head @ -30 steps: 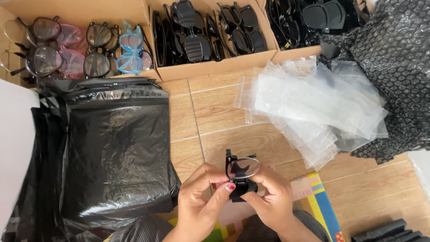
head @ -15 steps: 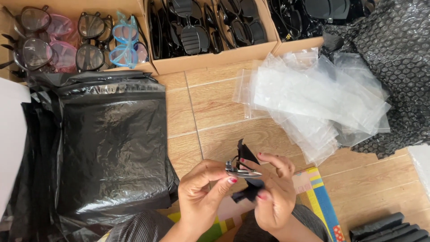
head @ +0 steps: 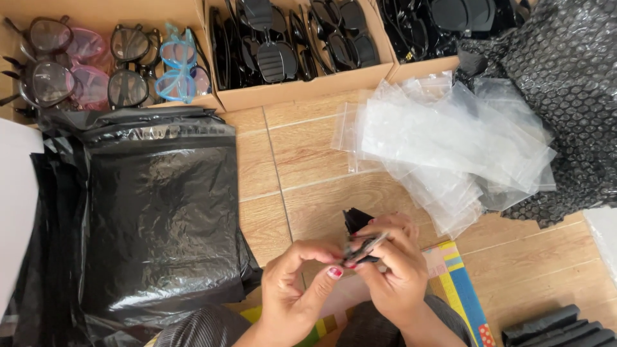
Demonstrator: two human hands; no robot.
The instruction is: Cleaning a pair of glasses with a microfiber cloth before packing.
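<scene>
Both hands, the left hand and right hand, pinch the folded black glasses tight over the floor. A hard squeeze could bend the thin arms, or the glasses could slip.

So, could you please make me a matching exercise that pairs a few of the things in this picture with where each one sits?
Things:
1. pair of dark glasses
2. stack of black plastic bags
3. pile of clear zip bags
4. pink and blue glasses

Places:
A. in the cardboard box at the upper left
B. on the wood floor, right of centre, beside the bubble wrap
C. between the fingers of the left hand and right hand
D. on the floor at the left

Pairs: 1-C, 2-D, 3-B, 4-A
</scene>
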